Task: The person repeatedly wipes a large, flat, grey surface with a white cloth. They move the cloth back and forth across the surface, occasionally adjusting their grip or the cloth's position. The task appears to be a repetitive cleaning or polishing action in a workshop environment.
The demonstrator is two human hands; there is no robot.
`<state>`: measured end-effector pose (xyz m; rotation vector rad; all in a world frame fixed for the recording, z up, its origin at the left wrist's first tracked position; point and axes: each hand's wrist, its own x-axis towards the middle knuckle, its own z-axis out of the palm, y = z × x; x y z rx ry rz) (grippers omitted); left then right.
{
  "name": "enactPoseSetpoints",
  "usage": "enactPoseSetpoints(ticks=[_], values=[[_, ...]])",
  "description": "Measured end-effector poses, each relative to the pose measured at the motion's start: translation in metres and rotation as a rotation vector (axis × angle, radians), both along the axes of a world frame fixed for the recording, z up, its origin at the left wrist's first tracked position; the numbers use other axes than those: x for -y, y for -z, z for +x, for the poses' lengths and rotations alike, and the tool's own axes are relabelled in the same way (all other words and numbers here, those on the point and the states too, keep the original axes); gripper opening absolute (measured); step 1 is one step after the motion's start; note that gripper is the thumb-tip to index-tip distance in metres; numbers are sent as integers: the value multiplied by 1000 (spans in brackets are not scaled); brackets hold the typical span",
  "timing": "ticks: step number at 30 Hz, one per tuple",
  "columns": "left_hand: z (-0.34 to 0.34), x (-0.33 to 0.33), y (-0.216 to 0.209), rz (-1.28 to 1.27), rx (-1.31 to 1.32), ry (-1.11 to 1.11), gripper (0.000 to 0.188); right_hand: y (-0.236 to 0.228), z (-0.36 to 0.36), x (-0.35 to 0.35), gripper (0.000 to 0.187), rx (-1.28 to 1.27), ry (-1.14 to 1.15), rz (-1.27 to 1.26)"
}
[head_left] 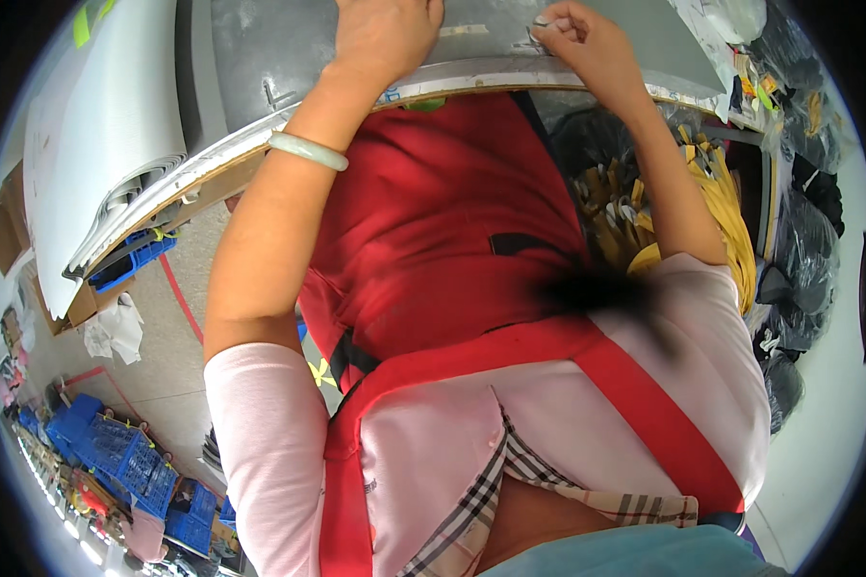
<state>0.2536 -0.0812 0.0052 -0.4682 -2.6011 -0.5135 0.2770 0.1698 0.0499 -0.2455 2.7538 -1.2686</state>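
My left hand (387, 37) rests on or just above the grey work surface (260, 58) at the top of the view. Its fingers run past the upper edge, so their pose is hidden. A pale bangle (307, 151) circles that forearm. To the right, my right hand (592, 48) is over the same surface, with its fingers curled into a pinch. Whatever they grip, if anything, is too small to name. Between the two hands a pale strip (464, 31) lies on the grey surface. Dark marks (277, 94) show nearer the table's left front edge.
Large white rolled sheets (115, 125) lie on the table's left side. Below right hang yellow strips (717, 197) beside dark plastic-wrapped bundles (803, 279). Blue crates (130, 462) and crumpled white paper (115, 327) are on the floor at left. My red apron (443, 221) touches the table edge.
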Motion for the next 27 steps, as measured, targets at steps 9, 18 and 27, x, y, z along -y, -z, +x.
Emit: enactPoseSetpoints(ticks=[9,18,27], values=[[0,4,-2,4,7,2,31,-19,-22,3,16,142,-92,23],[-1,4,4,-20,-1,-17,34,-3,-142,33,18,-291,-2,144],[0,1,3,-36,56,-37,35,23,-199,42,21,-581,-264,279]])
